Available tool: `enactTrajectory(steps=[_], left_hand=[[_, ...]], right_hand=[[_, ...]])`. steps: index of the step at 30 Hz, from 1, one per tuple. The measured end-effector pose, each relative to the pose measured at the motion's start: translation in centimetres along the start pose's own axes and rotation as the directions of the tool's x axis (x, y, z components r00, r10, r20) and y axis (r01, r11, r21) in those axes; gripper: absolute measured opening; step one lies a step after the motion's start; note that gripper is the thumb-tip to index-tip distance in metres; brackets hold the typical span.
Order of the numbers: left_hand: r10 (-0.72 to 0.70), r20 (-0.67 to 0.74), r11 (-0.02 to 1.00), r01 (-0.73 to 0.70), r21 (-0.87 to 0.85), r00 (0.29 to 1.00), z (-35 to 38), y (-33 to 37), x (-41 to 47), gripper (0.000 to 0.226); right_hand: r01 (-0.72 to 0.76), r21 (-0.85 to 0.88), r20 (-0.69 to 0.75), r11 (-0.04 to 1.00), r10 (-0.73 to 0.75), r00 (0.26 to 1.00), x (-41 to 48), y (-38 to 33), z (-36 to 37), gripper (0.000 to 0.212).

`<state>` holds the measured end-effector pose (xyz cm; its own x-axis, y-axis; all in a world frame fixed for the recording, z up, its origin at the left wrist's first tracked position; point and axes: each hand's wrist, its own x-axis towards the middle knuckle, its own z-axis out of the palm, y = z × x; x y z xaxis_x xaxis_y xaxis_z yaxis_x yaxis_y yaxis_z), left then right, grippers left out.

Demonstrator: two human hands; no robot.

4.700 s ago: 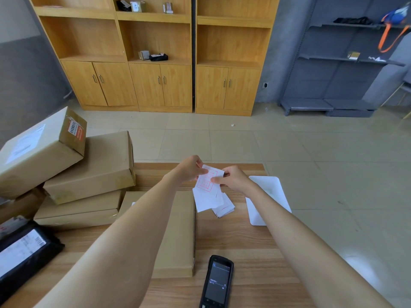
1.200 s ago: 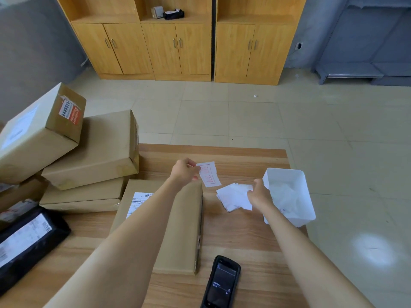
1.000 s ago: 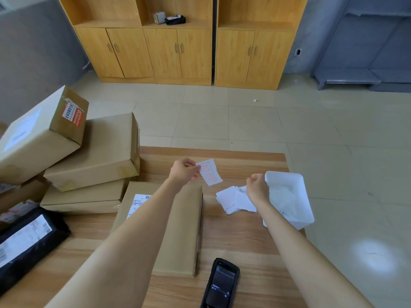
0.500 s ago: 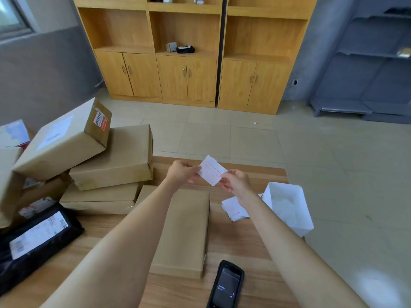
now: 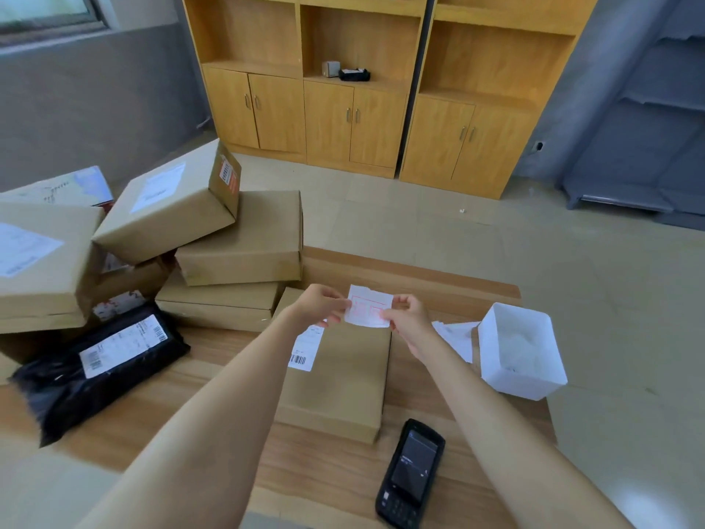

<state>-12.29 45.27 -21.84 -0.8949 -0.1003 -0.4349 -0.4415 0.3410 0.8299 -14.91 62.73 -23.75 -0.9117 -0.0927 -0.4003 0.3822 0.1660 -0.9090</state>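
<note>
Label (image 5: 368, 305): small white slip, red printed frame, torn top.

Straight beyond the grip I see honey-coloured wooden cabinets (image 5: 381, 120) on a pale tiled floor (image 5: 419, 231), a grey wall (image 5: 114, 108) and a window corner (image 5: 45, 13) far to its left, grey metal shelving (image 5: 648, 147) far right, a wooden table (image 5: 419, 274) beneath.

Left of the flat box (image 5: 335, 376), stacked boxes (image 5: 236, 257) block the way; right of it, bare surface (image 5: 408, 383) lies open
</note>
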Motion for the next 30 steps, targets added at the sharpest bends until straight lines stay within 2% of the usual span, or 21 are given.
enactTrajectory(steps=[5, 8, 10, 16, 21, 30], left_hand=[[-0.059, -0.014, 0.995, 0.06, 0.083, 0.998, 0.3, -2.8, -0.2, 0.009], [-0.097, 0.004, 0.989, 0.096, 0.11, 0.995, 0.6, -4.7, -0.4, 0.013], [-0.125, -0.003, 0.983, 0.124, 0.135, 0.992, 0.7, -6.0, -0.4, 0.021], [-0.158, -0.016, 0.974, 0.158, 0.162, 0.987, 1.6, -9.5, -0.7, 0.033], [-0.169, -0.01, 0.97, 0.168, 0.176, 0.986, 2.0, -10.8, -1.0, 0.034], [-0.158, -0.005, 0.969, 0.156, 0.19, 0.987, 2.4, -11.2, -1.0, 0.029]], right_hand=[[-0.045, -0.177, -0.105, 0.983, 0.026, 0.994, -1.4, 2.5, 2.0, 0.032], [-0.044, -0.28, -0.076, 0.959, 0.023, 0.997, -2.8, 3.4, 2.6, 0.061], [-0.041, -0.269, -0.067, 0.962, 0.024, 0.997, -3.5, 4.3, 2.9, 0.072], [-0.049, -0.294, -0.16, 0.955, 0.001, 0.987, -4.8, 7.5, 4.0, 0.056], [-0.069, -0.298, -0.229, 0.952, -0.002, 0.973, -5.3, 9.2, 4.7, 0.048], [-0.062, -0.313, -0.259, 0.948, -0.022, 0.966, -5.5, 9.8, 4.8, 0.039]])
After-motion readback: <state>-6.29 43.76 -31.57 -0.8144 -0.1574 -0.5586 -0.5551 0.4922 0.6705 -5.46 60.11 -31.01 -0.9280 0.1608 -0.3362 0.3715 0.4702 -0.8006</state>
